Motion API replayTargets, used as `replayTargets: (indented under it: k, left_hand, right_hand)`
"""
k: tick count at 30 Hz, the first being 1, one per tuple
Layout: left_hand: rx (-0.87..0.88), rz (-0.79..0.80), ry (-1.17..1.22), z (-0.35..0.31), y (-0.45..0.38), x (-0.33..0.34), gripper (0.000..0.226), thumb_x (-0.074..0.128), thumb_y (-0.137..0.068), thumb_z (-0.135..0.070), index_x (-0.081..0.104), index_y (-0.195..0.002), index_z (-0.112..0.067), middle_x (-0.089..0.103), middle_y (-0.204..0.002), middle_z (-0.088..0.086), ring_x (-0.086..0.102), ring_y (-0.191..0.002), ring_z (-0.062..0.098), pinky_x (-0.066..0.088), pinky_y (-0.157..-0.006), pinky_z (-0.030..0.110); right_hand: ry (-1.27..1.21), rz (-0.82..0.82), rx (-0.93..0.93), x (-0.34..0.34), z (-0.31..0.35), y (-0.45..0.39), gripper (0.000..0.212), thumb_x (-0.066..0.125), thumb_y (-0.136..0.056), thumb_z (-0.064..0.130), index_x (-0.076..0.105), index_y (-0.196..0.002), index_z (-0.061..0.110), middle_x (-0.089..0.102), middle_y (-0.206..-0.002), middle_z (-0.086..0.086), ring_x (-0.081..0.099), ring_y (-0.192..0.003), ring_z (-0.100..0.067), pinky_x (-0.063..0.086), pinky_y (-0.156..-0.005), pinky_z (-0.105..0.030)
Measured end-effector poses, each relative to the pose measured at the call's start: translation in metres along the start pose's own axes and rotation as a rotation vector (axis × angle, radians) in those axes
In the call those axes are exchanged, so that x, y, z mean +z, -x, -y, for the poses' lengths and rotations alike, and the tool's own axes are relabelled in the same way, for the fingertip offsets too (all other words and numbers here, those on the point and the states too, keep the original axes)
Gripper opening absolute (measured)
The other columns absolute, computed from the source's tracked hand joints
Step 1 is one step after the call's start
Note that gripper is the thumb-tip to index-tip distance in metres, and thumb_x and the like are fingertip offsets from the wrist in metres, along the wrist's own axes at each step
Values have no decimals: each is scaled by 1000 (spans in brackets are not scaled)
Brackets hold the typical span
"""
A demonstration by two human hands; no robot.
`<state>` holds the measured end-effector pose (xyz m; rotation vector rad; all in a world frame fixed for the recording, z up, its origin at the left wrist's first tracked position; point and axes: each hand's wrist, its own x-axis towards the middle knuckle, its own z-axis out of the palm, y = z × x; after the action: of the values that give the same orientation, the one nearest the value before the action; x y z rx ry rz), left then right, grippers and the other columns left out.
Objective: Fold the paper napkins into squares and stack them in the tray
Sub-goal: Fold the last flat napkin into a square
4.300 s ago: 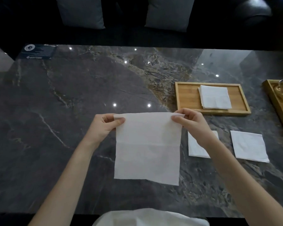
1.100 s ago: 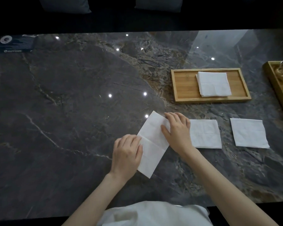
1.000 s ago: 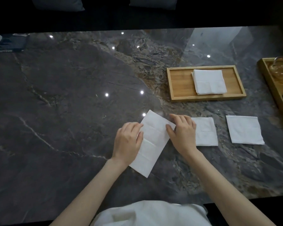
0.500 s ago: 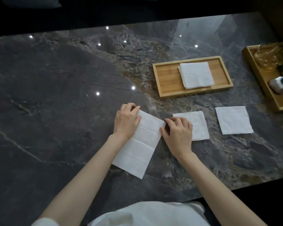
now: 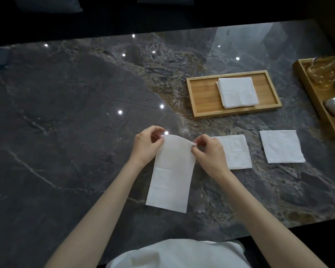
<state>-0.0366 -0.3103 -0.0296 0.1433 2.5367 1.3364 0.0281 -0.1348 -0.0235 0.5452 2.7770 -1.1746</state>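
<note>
Half-folded napkin lies as a long strip on the dark marble table, far end lifted off the surface. Left hand pinches far-left corner, right hand pinches far-right corner; both grips narrow, closed on the paper. Two folded squares lie flat to the right, apart. Wooden tray beyond them holds a stack of folded napkins.

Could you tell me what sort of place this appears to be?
Probably a lounge or tea room: a polished marble table, cushions on dark seating behind it, and a wooden tray with glassware at the right.
</note>
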Motion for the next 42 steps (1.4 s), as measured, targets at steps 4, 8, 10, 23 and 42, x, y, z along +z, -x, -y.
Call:
replayTargets:
  k: [4,8,10,23,42]
  left_hand:
    - [-48,116,155,-4,12,-26,14,67,-79,-10,67,-88,-20,68,-85,1,62,-77,10,50,-73,17]
    - [-51,203,240,-12,28,-47,16,70,-75,-6,69,-90,-12,71,-90,8,66,-84,16,54,-78,24]
    - [-53,248,276,-15,37,-55,15,70,-75,-5,69,-89,-11,71,-89,7,67,-84,16,54,-78,24]
    - [-21,432,-14,11,89,-53,11,72,-73,-8,73,-74,-19,70,-89,-8,64,-84,4,50,-75,19]
    - [270,34,-371,29,104,4,33,47,-81,-30,64,-105,-16,63,-113,1,49,-107,14,41,-88,33]
  right_hand:
    - [-281,191,110,-15,10,2,18,62,-81,9,65,-97,16,65,-86,-14,59,-78,-19,52,-76,-35]
    - [-353,280,107,-27,15,8,13,64,-80,9,68,-90,16,67,-82,-11,60,-74,-16,51,-69,-25]
    - [-375,307,76,-32,16,13,4,66,-80,11,70,-81,13,69,-80,-11,60,-73,-16,48,-69,-26]
    - [-124,537,-140,-20,-2,60,16,68,-73,10,69,-71,26,63,-72,11,53,-70,-4,43,-65,-18]
    - [410,43,-501,23,-30,87,34,42,-84,20,66,-107,12,68,-109,0,52,-105,-21,40,-86,-32]
